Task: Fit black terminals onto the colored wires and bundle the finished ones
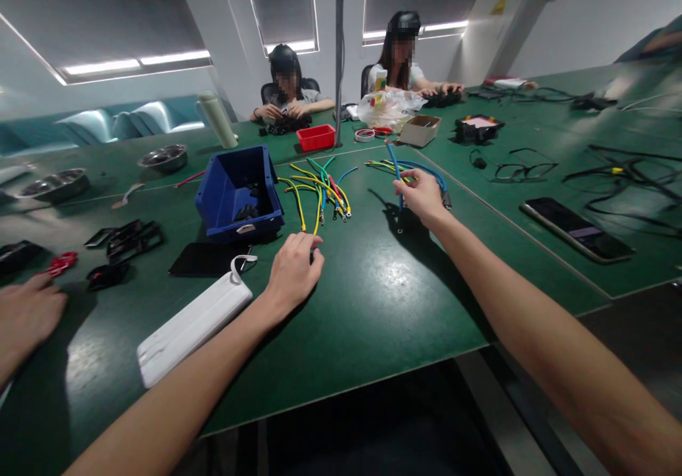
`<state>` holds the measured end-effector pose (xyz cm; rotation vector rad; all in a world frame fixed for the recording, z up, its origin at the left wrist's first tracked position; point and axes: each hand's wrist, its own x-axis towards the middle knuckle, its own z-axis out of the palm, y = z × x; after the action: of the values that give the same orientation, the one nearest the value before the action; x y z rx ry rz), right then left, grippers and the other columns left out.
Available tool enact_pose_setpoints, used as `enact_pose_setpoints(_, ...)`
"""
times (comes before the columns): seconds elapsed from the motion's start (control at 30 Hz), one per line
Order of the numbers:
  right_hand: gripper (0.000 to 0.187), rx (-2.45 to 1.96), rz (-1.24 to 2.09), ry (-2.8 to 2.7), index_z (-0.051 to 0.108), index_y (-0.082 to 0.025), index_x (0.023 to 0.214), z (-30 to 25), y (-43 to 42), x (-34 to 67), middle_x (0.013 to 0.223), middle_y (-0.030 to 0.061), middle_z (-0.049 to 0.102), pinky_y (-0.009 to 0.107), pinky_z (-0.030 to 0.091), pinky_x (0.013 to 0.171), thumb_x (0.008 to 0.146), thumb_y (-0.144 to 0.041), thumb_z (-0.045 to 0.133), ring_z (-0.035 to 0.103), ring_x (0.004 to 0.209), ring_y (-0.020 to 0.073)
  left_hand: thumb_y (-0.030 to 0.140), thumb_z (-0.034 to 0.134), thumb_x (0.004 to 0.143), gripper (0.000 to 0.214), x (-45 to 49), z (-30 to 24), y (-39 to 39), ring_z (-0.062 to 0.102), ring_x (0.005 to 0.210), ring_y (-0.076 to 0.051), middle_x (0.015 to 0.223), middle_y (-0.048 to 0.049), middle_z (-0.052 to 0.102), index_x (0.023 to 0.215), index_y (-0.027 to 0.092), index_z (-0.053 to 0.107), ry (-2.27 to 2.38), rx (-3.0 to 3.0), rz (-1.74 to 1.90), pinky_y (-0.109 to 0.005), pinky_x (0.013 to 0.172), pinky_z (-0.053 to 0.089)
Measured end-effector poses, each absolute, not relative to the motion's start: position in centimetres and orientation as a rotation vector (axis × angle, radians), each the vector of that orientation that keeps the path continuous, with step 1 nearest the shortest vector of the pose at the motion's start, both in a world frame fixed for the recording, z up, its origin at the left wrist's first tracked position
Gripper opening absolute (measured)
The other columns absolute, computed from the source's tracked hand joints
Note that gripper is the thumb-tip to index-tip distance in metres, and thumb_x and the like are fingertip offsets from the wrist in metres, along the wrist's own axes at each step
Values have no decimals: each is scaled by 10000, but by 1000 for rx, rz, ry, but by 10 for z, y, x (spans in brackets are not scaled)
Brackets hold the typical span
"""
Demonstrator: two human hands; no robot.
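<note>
My right hand is closed on a blue cable and holds it roughly upright above the table; a small metal terminal shows at its lower end. Behind that hand lies a bunch of blue and yellow-green cables, partly hidden by the fingers. My left hand rests on the table with its fingers curled at the near end of a yellow cable; the grip itself is mostly hidden. Just beyond it spreads a loose pile of yellow, green, red and blue cables with metal terminals.
A blue bin with dark parts stands left of the pile. Near my left forearm lie a white power bank-like block and a black phone. Another phone lies right. Another person's hand is at far left; two people sit opposite.
</note>
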<state>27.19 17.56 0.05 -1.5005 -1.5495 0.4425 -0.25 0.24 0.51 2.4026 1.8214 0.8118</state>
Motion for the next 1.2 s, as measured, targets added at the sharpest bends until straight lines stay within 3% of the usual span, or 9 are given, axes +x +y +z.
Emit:
enact_pose_setpoints(0.3, 331, -1554, 399, -1559, 693, -173, 1015, 5, 174, 274, 729, 47, 692, 329, 474, 737, 759, -368, 618, 644, 701, 205, 95, 450, 812, 249, -4, 5, 1, 587, 976, -206, 1008, -54, 612, 980, 202, 598, 1793, 2406, 792, -329, 824, 489)
enact_pose_setpoints(0.57, 342, -1657, 341, -1509, 723, -150, 964, 3, 178, 278, 821, 87, 711, 326, 483, 762, 762, -406, 621, 650, 761, 219, 107, 451, 816, 250, -4, 6, 0, 605, 824, -174, 981, -39, 614, 976, 203, 618, 1780, 2406, 767, -301, 722, 485)
enact_pose_setpoints(1.2, 305, -1729, 216, -1490, 745, -151, 915, 10, 173, 279, 864, 119, 722, 348, 507, 778, 752, -388, 644, 664, 834, 263, 103, 450, 802, 243, -4, 6, 0, 613, 813, -177, 930, -32, 640, 942, 205, 621, 1757, 2417, 750, -303, 722, 487)
